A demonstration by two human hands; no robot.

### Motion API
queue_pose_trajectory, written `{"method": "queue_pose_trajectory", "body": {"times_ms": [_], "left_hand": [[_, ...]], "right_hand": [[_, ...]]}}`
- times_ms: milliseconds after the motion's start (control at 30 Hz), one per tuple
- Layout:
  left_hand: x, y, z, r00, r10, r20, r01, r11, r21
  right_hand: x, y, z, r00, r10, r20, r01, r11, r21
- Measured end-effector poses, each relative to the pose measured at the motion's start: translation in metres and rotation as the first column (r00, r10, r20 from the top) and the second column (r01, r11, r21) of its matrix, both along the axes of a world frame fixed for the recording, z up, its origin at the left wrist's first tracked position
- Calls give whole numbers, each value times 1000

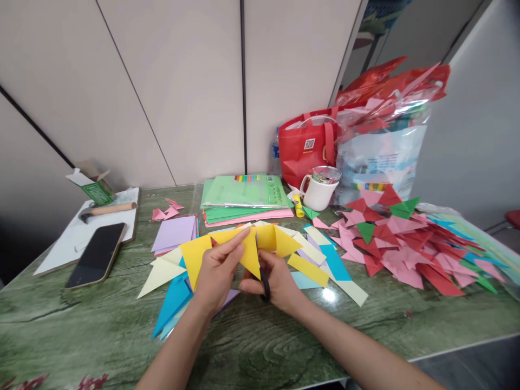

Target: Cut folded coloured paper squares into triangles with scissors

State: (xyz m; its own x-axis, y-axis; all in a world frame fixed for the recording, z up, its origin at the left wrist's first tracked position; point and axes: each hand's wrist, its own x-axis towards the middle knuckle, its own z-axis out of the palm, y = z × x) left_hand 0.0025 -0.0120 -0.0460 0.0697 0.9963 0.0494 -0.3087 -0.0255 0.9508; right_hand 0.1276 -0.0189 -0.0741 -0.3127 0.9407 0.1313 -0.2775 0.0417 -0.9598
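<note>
Pinching a yellow paper sheet [244, 246] taut, the left hand [217, 271] closes thumb and fingers on its folded edge, steadying it above the tabletop [284, 336]. At its 3 o'clock, the right hand [276, 281] curls shut around dark-handled scissors [264, 281], blades seemingly biting into the sheet, though they are mostly hidden. Cut coloured triangles [174, 295] lie beneath. Farther off, a phone [97, 254] sits at 10 o'clock, stacked paper [244, 197] at 12, a mug [319, 189] and folded pink-red pieces [402, 244] at 2.
</note>
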Motion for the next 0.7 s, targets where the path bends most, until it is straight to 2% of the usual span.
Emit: {"method": "queue_pose_trajectory", "body": {"times_ms": [167,700], "left_hand": [[0,0,-1,999,-15,-28,16,999,44],[1,-1,-2,1000,2,-19,-2,1000,19]], "right_hand": [[0,0,0,1000,-16,-12,16,1000,0],[0,0,-4,989,-117,89,113,992,49]]}}
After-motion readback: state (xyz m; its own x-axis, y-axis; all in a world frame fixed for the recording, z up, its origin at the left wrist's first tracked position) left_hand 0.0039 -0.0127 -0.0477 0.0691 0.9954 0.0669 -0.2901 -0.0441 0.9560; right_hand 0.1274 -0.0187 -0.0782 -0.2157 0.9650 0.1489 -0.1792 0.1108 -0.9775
